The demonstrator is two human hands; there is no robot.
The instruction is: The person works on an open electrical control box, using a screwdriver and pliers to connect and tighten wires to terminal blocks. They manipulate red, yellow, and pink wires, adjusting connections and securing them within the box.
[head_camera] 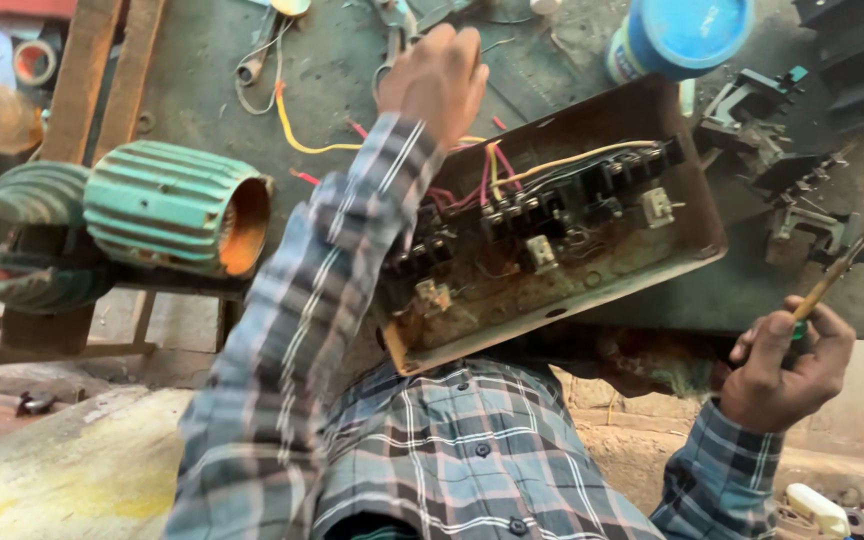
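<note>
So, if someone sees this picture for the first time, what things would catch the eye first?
Probably the rusty open metal box in the middle, full of black terminals and red and yellow wires, propped on the dark workbench. The left hand reaches over its far edge, while the right hand at the lower right grips a thin screwdriver. At the left lies a ribbed green motor housing with a rusty orange opening.

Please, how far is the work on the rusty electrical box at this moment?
Done: the rusty open metal box lies uncovered, its black terminal blocks and coloured wires exposed. In hand: the right hand grips a thin screwdriver with a pale handle, away from the box; the left hand reaches over the box's far edge toward tools on the dark workbench. Left: the wires remain attached.
</note>
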